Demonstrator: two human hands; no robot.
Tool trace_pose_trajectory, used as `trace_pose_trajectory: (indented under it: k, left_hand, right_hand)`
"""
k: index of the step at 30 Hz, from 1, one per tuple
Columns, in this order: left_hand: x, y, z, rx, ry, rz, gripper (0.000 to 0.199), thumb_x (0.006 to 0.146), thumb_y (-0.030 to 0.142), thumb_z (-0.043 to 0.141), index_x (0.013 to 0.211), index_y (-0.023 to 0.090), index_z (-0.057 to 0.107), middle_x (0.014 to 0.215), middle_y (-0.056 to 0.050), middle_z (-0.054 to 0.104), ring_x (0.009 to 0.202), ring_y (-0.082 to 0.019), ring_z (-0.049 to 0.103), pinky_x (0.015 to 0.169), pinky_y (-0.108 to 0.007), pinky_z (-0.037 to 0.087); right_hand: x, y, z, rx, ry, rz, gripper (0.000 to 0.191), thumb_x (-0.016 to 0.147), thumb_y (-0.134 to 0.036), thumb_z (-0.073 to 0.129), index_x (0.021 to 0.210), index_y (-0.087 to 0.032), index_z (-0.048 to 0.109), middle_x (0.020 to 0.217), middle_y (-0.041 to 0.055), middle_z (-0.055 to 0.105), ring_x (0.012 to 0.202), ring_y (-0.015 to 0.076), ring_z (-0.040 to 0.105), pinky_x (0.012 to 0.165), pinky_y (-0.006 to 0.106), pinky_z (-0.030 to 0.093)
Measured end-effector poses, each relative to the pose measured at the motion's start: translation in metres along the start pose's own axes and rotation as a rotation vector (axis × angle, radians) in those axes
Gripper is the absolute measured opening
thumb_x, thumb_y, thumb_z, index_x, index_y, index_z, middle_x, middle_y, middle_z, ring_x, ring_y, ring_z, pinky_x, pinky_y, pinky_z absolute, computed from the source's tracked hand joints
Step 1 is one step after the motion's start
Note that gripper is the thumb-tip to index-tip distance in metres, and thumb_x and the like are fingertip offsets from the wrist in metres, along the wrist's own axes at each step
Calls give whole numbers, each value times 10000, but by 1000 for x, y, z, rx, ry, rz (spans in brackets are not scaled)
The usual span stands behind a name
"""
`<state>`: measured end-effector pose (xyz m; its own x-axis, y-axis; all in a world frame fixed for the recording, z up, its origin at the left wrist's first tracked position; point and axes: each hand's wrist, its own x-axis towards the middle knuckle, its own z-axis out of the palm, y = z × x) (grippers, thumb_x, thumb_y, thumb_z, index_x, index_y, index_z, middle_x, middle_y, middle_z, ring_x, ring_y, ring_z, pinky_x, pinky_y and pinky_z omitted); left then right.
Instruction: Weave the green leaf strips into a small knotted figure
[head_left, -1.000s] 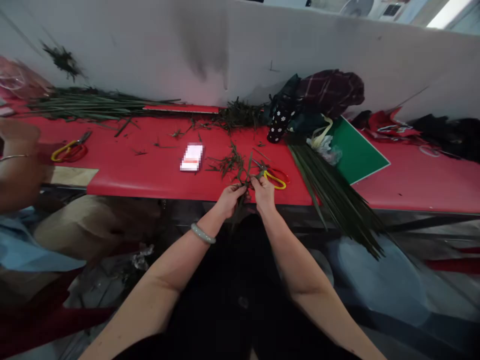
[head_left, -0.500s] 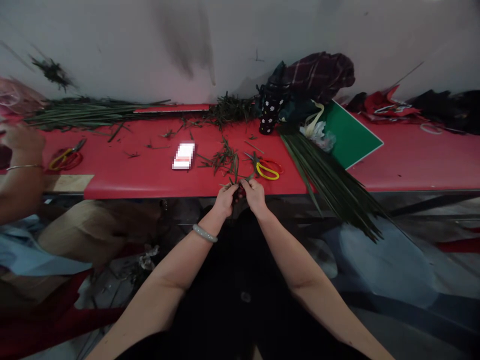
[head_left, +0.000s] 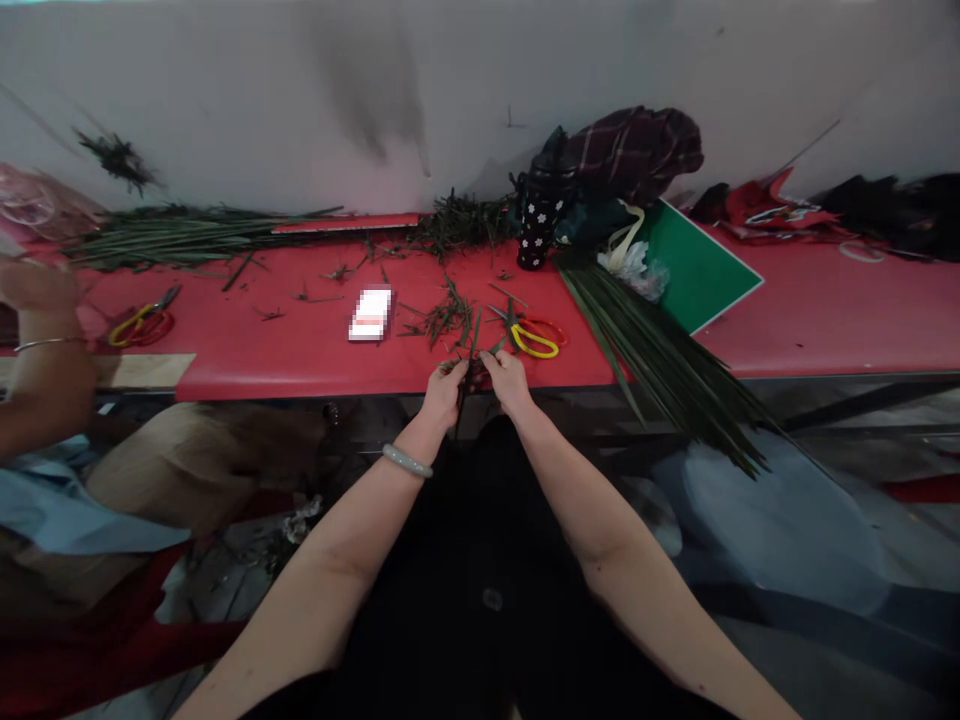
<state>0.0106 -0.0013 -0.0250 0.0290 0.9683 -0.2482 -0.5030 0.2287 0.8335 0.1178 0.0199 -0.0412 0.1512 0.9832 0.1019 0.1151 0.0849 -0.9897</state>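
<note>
At the front edge of the red table, my left hand and my right hand are close together. Both are closed on green leaf strips, which stick up and hang down between the fingers. The inner ends of the strips are hidden by my fingers. Just beyond my hands lies a small pile of leaf scraps. Scissors with one red and one yellow handle loop lie right of that pile, near my right hand.
A phone lies to the left. Long green leaves overhang the edge at right, beside a flowered black tumbler and a green board. Leaf bundles line the wall. A co-worker's arm and other scissors are at left.
A leaf strip between my hands now stands more upright, with a longer end hanging below. My hands have shifted slightly up and left. The co-worker's hand at left has moved a little.
</note>
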Motion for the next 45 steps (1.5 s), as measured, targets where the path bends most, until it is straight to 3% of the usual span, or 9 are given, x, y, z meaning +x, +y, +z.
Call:
trace_pose_trajectory:
  k: [7,14,20,24,36,39,41,45]
  left_hand:
    - [18,4,-3,37,-5,62,342,525,237,726,775,157,508,564,58,544,463,-56,488,524,-214,398]
    - [38,19,-2,-20,-71,58,276,546,240,697,760,138,553,640,3,609,525,-90,549,557,-237,434]
    - [52,22,-5,-95,-73,7,243,559,231,703,720,150,541,643,25,601,557,-72,553,595,-218,447]
    - [56,19,-3,-132,-89,27,243,568,216,711,751,141,571,716,10,631,642,-75,580,666,-217,452]
    - [57,15,-3,-106,-43,47,240,568,236,705,742,141,569,651,23,609,556,-65,540,607,-227,441]
    - [57,17,-2,-121,-23,57,257,550,221,716,741,145,560,633,35,596,555,-59,533,599,-212,431]
    - [57,16,-3,-124,-21,74,255,540,209,721,727,147,559,611,45,582,555,-54,525,594,-200,422]
    - [56,14,-3,-98,-63,113,255,560,246,715,746,148,572,624,39,580,549,-54,514,579,-200,415]
  right_hand:
    - [21,-11,2,61,35,-2,297,655,-452,563,564,-177,493,496,-60,429,513,84,418,500,215,344]
    - [31,-6,21,261,-49,78,300,612,-442,593,751,-178,571,566,-41,546,484,109,500,492,257,439]
    - [41,-5,26,230,-24,62,231,628,-397,582,695,-178,552,562,-45,545,489,91,501,516,236,446]
    - [41,-1,26,190,-18,22,188,655,-353,566,709,-175,551,541,-53,528,485,84,488,514,225,431]
    - [32,-1,26,262,9,-32,209,718,-386,557,732,-188,492,583,-45,545,493,98,522,527,257,464]
    - [24,-2,26,136,76,-123,203,737,-381,549,698,-194,480,582,-29,544,518,114,537,558,276,475]
    - [21,-10,23,-41,119,-258,179,761,-368,526,715,-195,515,627,-3,560,575,129,549,596,294,480]
    - [30,-51,12,-514,154,-603,190,801,-316,477,856,-200,617,930,78,606,962,203,534,871,385,422]
